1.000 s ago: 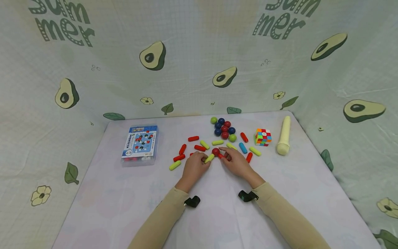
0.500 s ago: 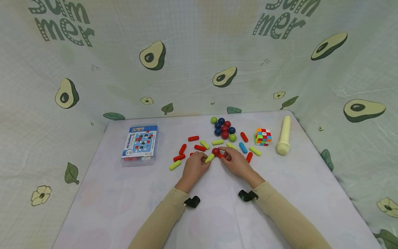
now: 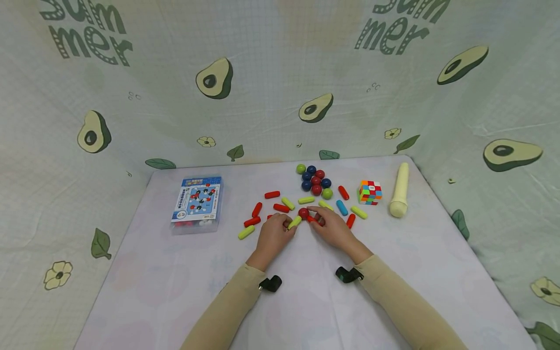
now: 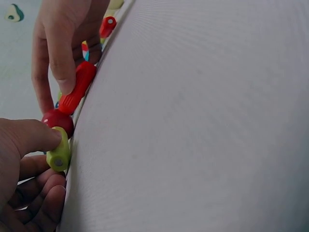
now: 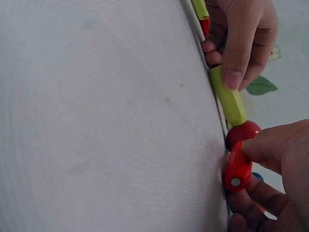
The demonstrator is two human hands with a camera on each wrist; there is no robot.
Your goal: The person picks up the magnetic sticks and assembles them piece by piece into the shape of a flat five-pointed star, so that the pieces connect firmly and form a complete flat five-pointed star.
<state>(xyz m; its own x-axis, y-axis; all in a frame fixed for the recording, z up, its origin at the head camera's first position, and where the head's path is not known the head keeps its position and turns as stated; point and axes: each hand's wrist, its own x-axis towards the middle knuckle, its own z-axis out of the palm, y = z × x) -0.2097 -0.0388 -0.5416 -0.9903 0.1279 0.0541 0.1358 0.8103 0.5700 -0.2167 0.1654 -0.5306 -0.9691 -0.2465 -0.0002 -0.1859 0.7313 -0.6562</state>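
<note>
In the head view, a dark red ball (image 3: 304, 213) lies on the table between both hands. My left hand (image 3: 273, 238) pinches a yellow-green rod (image 5: 230, 99) whose far end touches the ball. From the other side my right hand (image 3: 334, 232) holds a red rod (image 4: 79, 87) between thumb and fingers, its end also against the ball. Both wrist views show the two rods and the ball joined in one row close to the tabletop. A round silvery disc marks the exposed end of each rod. Some fingertips are hidden behind the rods.
Several red and yellow-green rods (image 3: 246, 232) and a blue rod (image 3: 342, 208) lie scattered around the hands. Behind sits a cluster of balls (image 3: 316, 180). A puzzle cube (image 3: 370, 193) and cream-coloured stick (image 3: 399, 192) stand right; a boxed set (image 3: 196, 204) lies left.
</note>
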